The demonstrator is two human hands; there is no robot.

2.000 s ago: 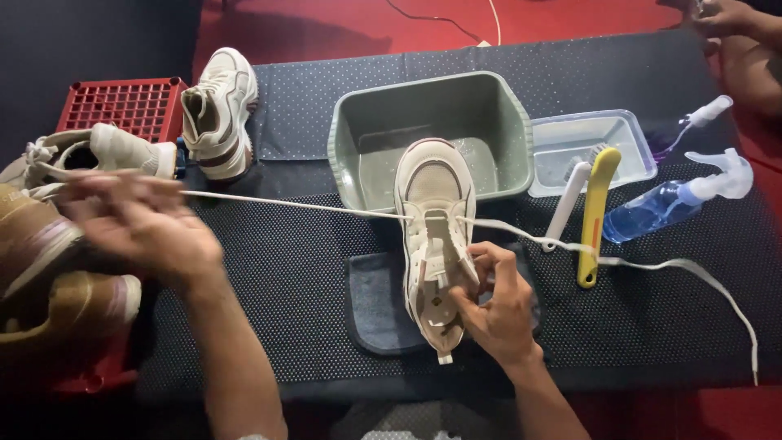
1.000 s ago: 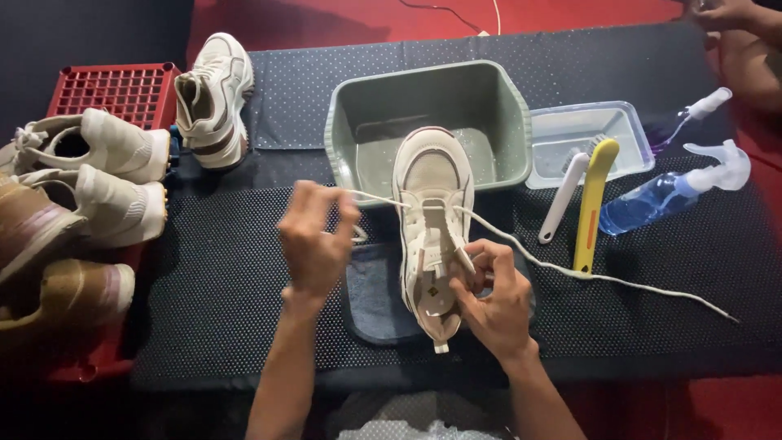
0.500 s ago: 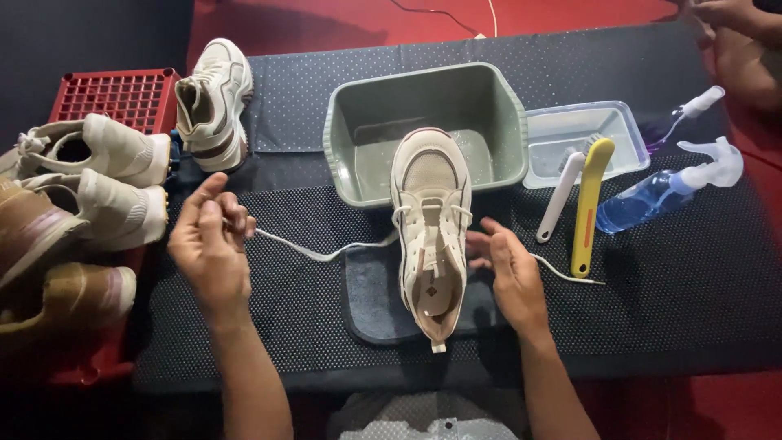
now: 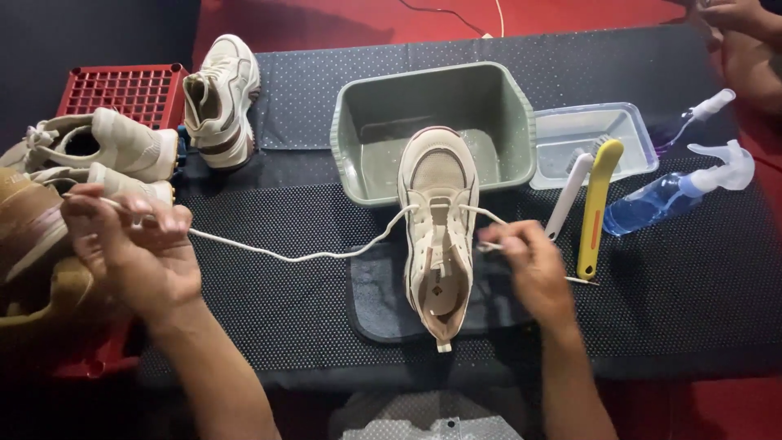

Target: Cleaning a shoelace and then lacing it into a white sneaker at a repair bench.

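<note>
left hand (image 4: pixel 134 244) fingers pinched on white lace (image 4: pixel 285 254), right hand (image 4: pixel 529 265) fingers clamped on its other end by beige shoe (image 4: pixel 440 228); lace looks soft, light, limp; grip near tips.

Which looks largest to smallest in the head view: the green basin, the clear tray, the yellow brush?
1. green basin
2. clear tray
3. yellow brush, though it looks almost as long as the tray is wide
</note>
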